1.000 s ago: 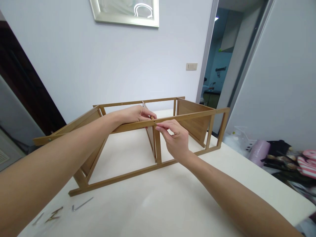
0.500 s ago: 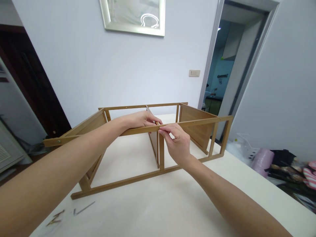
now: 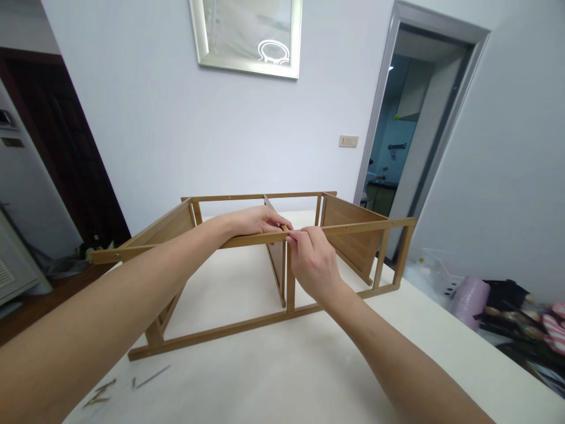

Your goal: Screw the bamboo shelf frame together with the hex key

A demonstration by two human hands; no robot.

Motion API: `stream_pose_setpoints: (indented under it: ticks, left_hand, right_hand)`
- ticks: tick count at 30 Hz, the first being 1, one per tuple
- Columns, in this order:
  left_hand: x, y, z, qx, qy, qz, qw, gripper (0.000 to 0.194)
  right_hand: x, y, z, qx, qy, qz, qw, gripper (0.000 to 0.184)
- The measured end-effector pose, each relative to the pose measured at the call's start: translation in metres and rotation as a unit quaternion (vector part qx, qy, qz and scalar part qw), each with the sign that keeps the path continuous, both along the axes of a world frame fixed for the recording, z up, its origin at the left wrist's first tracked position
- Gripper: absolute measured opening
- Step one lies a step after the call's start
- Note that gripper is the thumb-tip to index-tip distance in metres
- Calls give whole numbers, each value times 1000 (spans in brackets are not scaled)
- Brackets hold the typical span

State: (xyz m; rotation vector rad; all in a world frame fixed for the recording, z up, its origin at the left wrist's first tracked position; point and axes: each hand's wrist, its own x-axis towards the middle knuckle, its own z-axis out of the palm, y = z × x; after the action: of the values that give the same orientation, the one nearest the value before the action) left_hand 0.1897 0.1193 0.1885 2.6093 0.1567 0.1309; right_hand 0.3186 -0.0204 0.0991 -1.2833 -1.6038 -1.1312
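Note:
A wooden shelf frame (image 3: 247,321) lies on its side on the white table. My left hand (image 3: 260,221) reaches over its upper rail and grips the end of the middle shelf (image 3: 276,265) where it meets that rail. Against the outer face of the same joint, my right hand (image 3: 314,256) is closed in a pinch. Its fingertips are on a small screw at the rail's hole, and they cover nearly all of it. Near the front left of the table lie a hex key (image 3: 152,377) and several loose brass-coloured screws (image 3: 99,393).
The white table (image 3: 247,388) stands against a wall with a framed picture (image 3: 247,70) and a light switch (image 3: 348,141). A doorway (image 3: 397,147) opens at the back right. On the right, beyond the table edge, are a pink roll (image 3: 470,300) and piled belongings.
My view has tilted up slightly. My right hand has turned at the joint, knuckles more upward, and its fingertips now cover the hole seen earlier. My left hand keeps its grip.

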Motion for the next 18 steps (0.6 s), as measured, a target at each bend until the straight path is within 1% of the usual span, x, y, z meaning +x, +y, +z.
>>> stream_pose_setpoints:
  ticks: [4, 8, 11, 14, 18]
  left_hand:
    - [2, 2, -1, -13, 1, -2, 1000, 38]
    - [3, 1, -3, -37, -3, 4, 999, 42]
    - [3, 0, -3, -41, 3, 13, 999, 47]
    - [2, 0, -1, -13, 8, 33, 999, 50]
    - [0, 0, 0, -3, 15, 46, 999, 48]
  right_hand:
    - [1, 2, 0, -1, -83, -83, 993, 20]
    - [-3, 5, 4, -3, -111, -129, 985, 23]
    - [-3, 6, 5, -9, -92, -139, 986, 29]
    - [0, 6, 4, -10, -75, -135, 988, 35]
    - [6, 2, -1, -15, -41, -121, 992, 40]
